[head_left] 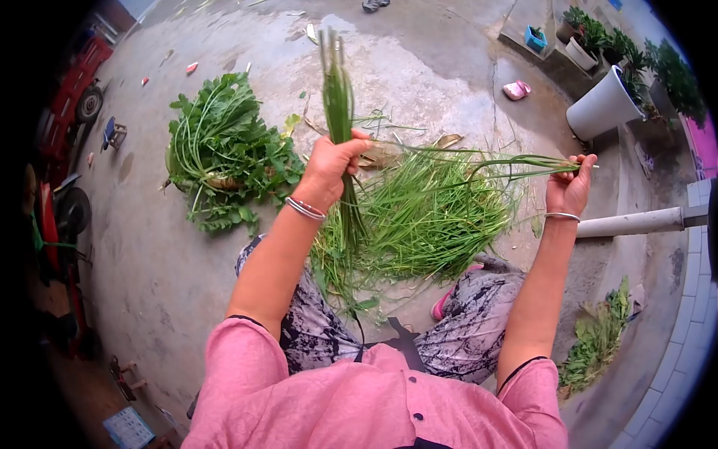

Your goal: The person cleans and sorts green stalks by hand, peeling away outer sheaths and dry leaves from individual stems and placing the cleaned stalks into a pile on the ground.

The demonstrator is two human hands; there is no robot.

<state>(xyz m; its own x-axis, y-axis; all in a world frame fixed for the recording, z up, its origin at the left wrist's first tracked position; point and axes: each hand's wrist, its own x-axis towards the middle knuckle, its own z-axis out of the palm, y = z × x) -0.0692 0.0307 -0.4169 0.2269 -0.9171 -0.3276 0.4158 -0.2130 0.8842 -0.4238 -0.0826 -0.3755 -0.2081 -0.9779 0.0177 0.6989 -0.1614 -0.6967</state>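
Observation:
My left hand is closed around an upright bundle of long, thin chives, whose lower part hangs down past the fist. Out to the right, my right hand pinches the pale ends of a smaller bunch of chives. Those stalks stretch back leftward toward my left hand; whether they touch it I cannot tell. Below and between both hands, a loose heap of chives lies spread on the concrete, in front of my knees.
A pile of leafy greens lies to the left. Farther left stand a red vehicle and a small stool. On the right are a white bucket, potted plants, a pink shoe, a white pipe and wilted greens.

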